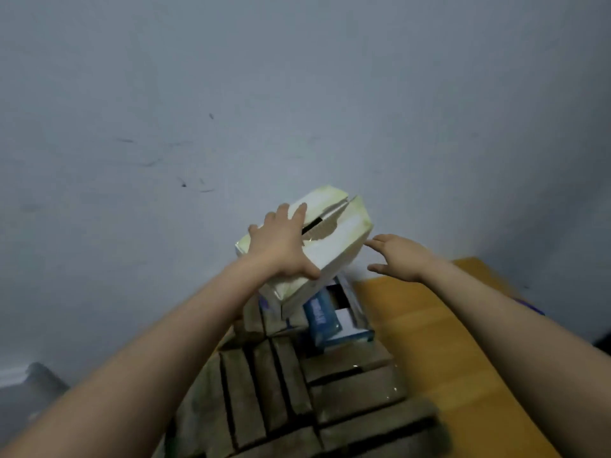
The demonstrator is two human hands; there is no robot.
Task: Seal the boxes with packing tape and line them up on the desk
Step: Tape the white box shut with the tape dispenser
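Gripping white box (340,246) w/ L hand (281,249) | R hand (401,257) wide | lower boxes (261,375) blurred

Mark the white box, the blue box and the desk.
white box (347,228): head view, on its right top flap.
blue box (321,315): head view, on its blue side face.
desk (416,325): head view, on bare wooden top.
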